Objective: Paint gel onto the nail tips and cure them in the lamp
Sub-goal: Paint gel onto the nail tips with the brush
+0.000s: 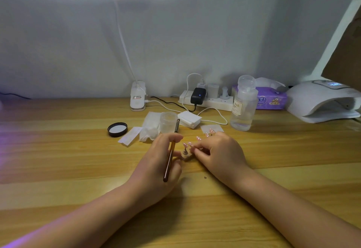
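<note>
My left hand (162, 161) grips a brown-handled gel brush (170, 155), its bristle end pointing up and away toward a small open clear jar (168, 122). Between my hands stands a small holder (186, 155) carrying pink nail tips (190, 144) on short stems. My right hand (218, 154) has its fingers curled at the holder's right side, pinching at one tip; more pink tips (210, 131) show just beyond its knuckles. The white curing lamp (320, 101) sits at the far right, its mouth open toward the left front.
On the wooden desk (78, 150) lie the jar's black lid (117, 129), crumpled tissue (150, 128), a stack of white wipes (189, 119), a clear pump bottle (243, 107), a power strip (207, 100) with cables, a purple tissue pack (271, 99) and a desk lamp base (138, 96).
</note>
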Demonstrator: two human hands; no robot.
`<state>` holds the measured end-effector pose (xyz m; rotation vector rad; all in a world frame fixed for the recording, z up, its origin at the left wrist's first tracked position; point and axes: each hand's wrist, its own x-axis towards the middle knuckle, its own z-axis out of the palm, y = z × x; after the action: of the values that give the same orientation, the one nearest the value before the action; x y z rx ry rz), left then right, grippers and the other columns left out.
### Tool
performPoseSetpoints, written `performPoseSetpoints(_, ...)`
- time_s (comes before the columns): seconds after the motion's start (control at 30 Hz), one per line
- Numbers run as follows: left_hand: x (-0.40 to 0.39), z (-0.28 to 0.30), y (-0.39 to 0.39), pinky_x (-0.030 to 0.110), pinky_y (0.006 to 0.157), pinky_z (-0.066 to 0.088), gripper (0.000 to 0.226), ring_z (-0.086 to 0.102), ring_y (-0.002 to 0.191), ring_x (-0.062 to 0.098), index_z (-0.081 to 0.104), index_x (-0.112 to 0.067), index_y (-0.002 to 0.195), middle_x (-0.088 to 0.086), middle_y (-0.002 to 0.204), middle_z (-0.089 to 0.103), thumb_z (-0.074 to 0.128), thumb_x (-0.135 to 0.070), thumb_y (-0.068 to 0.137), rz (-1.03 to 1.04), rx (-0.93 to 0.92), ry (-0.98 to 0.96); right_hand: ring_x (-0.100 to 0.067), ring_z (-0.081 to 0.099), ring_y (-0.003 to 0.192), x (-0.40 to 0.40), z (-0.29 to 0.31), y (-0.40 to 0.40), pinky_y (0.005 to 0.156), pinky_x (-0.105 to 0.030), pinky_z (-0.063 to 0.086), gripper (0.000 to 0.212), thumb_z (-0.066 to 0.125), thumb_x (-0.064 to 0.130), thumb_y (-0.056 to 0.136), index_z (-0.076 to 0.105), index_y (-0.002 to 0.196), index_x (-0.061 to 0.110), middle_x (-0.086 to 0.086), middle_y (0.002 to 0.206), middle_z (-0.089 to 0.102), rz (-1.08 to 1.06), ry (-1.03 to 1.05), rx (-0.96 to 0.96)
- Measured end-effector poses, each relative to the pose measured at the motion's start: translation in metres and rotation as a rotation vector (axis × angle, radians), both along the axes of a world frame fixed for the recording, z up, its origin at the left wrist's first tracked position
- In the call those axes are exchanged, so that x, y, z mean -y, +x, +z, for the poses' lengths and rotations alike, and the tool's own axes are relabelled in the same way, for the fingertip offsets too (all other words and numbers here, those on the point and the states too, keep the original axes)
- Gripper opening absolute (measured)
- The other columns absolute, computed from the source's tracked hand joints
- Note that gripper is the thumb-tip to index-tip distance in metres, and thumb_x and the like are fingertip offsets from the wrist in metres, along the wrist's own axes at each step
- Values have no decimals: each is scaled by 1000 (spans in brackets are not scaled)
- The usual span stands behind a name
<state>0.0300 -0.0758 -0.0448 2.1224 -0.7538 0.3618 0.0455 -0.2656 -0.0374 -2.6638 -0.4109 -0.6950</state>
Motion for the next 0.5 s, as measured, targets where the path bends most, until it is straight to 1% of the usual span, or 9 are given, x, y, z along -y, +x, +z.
performPoseSetpoints(0.1,-1,0,0,4,87,41,52,55,111,-7,37,-37,124,-7,127,49,62,-7,90,-10,29,6,-15,53,84,0,0,-2,65,-18,19,20,59,39,90,75,94,28,6,81,70,8,14,46)
performPoseSetpoints(0.2,-2,4,-3,7,86,44,50,57,109,-1,35,-36,128,-8,124,48,59,-14,89,-96,56,29,-17,55,77,1,1,-3,67,-15,23,18,64,35,88,76,85,22,4,74,70,10,73,69)
performPoseSetpoints(0.3,-1,4,-3,9,86,46,51,58,110,-1,33,-37,130,-10,125,47,56,-14,90,-153,29,37,-15,57,74,2,2,-5,69,-10,25,14,66,34,87,76,86,24,6,71,70,2,157,27)
performPoseSetpoints(0.37,0,2,-2,8,89,44,54,55,113,-5,31,-41,129,-10,129,45,57,-11,93,-145,-11,38,-11,57,71,3,2,-5,68,-10,28,10,68,32,85,75,85,26,8,71,70,1,204,11)
performPoseSetpoints(0.43,0,1,0,6,91,41,54,53,116,-7,29,-43,129,-10,130,45,58,-14,94,-125,-22,53,-7,56,66,3,2,-5,68,-8,30,5,70,30,84,74,84,27,11,71,69,8,238,8)
performPoseSetpoints(0.5,0,0,0,6,93,40,51,50,119,-8,29,-41,130,-10,130,46,58,-18,95,-102,-26,61,-3,55,63,3,2,-5,65,-13,38,2,70,30,83,72,83,28,14,70,67,13,260,2)
